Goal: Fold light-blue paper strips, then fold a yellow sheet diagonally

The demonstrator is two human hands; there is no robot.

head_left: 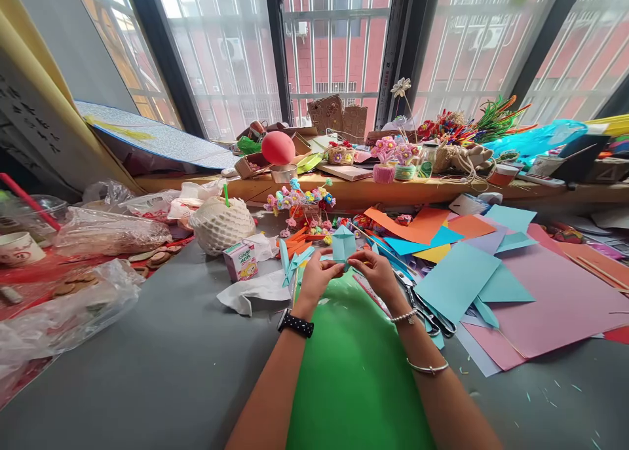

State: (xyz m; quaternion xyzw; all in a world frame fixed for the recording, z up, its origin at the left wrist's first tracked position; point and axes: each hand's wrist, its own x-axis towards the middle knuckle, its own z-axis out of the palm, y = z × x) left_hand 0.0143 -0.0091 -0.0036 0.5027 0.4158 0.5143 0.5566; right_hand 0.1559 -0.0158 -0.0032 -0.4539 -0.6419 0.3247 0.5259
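Both hands hold a small piece of folded light-blue paper (343, 243) upright above the far part of a green mat (354, 365). My left hand (318, 276) pinches its lower left side, thumb and fingers pressed together. At its lower right, my right hand (377, 274) grips the same paper between thumb and fingers. The lower edge of the paper is partly hidden by the fingertips. Other folded light-blue paper pieces (293, 263) lie just left of my left hand. Scissors (427, 309) with dark handles rest on the table to the right of my right wrist.
Coloured paper sheets (459, 276) spread over the right side. On the left stand a foam-netted round object (222, 226) with a green straw and a small box (240, 261) beside white tissue (255, 293). Craft flowers (302, 204) and a red ball (278, 149) are farther back.
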